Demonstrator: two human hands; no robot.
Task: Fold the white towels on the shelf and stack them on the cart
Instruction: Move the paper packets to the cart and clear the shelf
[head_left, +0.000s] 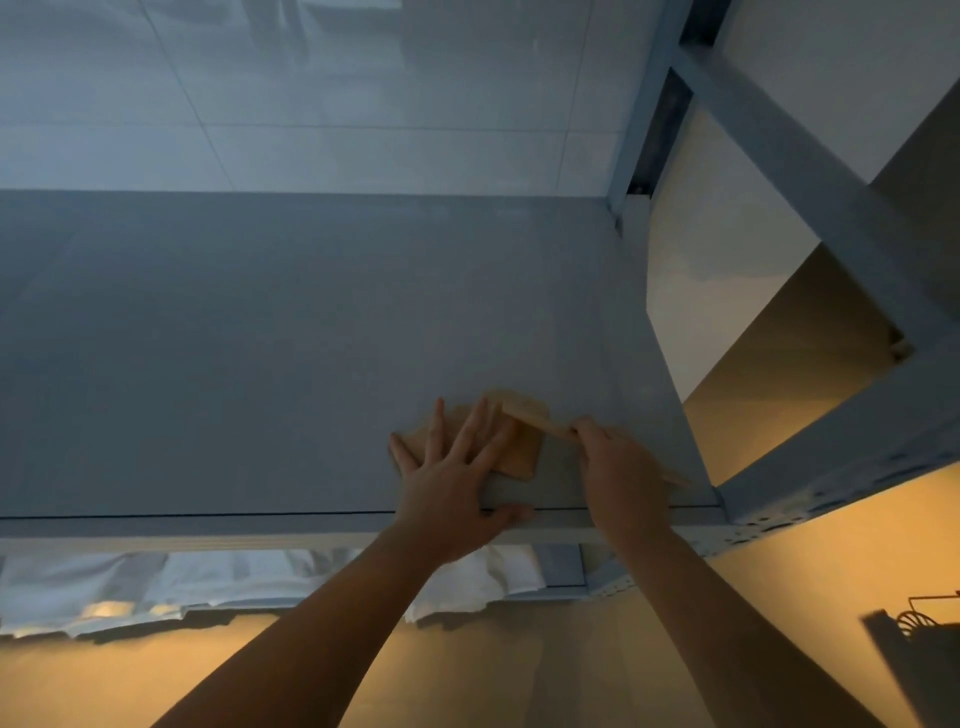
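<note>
A small tan cloth (519, 452) lies near the front right of the grey shelf board (260, 338). My left hand (452, 478) presses flat on its left part, fingers spread, thumb along the shelf's front edge. My right hand (618, 467) pinches a lifted flap of the cloth, which stretches up from the flat part to my fingers. White towels (234, 577) lie bunched on the lower shelf, hanging over its front edge. No cart is in view.
The metal shelf frame has an upright post (649, 104) at the back right and a perforated front rail (779, 514). A tiled wall (311, 93) stands behind the shelf. A dark wire object (924, 629) sits at the lower right on the warm-lit floor.
</note>
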